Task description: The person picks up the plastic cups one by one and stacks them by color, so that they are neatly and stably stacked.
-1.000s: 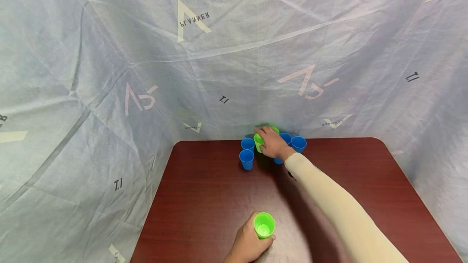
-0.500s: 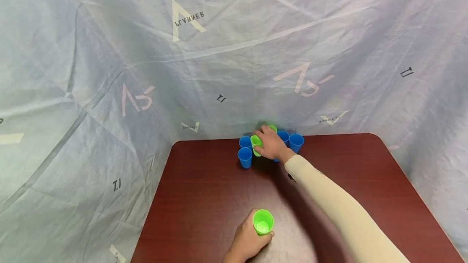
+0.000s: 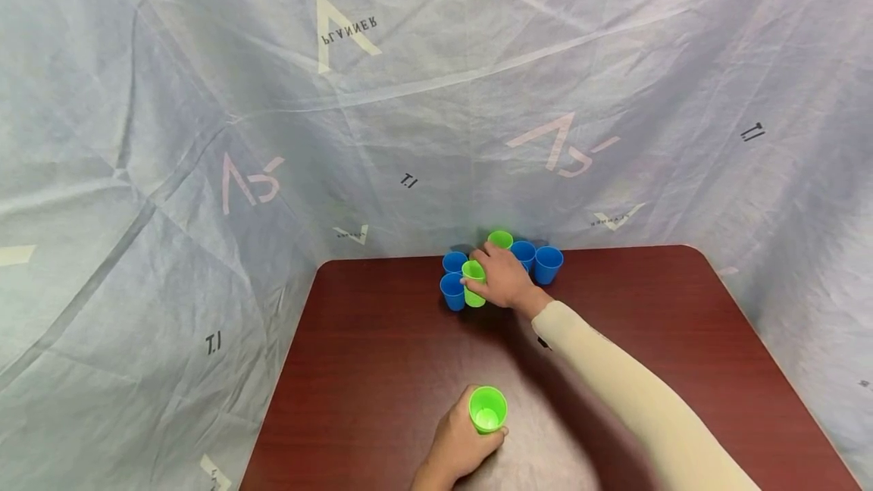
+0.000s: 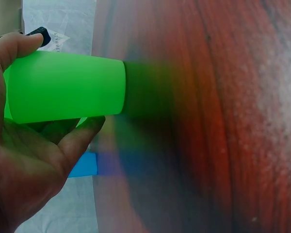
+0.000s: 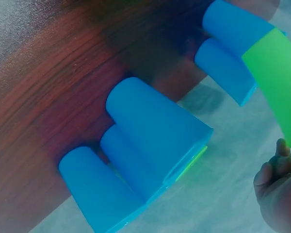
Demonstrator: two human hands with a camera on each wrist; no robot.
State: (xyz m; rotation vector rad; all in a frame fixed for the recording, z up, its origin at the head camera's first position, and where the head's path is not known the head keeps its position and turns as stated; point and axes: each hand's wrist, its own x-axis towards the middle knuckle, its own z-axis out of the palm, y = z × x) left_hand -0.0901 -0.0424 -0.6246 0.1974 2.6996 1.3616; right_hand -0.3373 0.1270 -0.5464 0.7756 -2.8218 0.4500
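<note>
Near the table's front, my left hand (image 3: 455,442) grips an upright green cup (image 3: 487,409) round its side; in the left wrist view the cup's base (image 4: 121,87) is close to the wood, and I cannot tell whether it touches. Far off at the back edge, my right hand (image 3: 503,277) holds another green cup (image 3: 474,292), thumb on its near side. The right wrist view shows this green cup (image 5: 276,77) in front of two blue cups, its base seemingly raised off the table. A third green cup (image 3: 501,239) stands behind the right hand.
Two blue cups, one nearer (image 3: 452,292) and one behind (image 3: 455,261), stand left of the right hand. Other blue cups (image 3: 549,265) stand to its right, one partly hidden. A grey sheet (image 3: 409,135) hangs behind the dark red table (image 3: 382,347).
My right hand has brought its green cup left and toward me, beside the nearer blue cup, uncovering more of the rear green cup. The left hand still holds its cup in nearly the same place.
</note>
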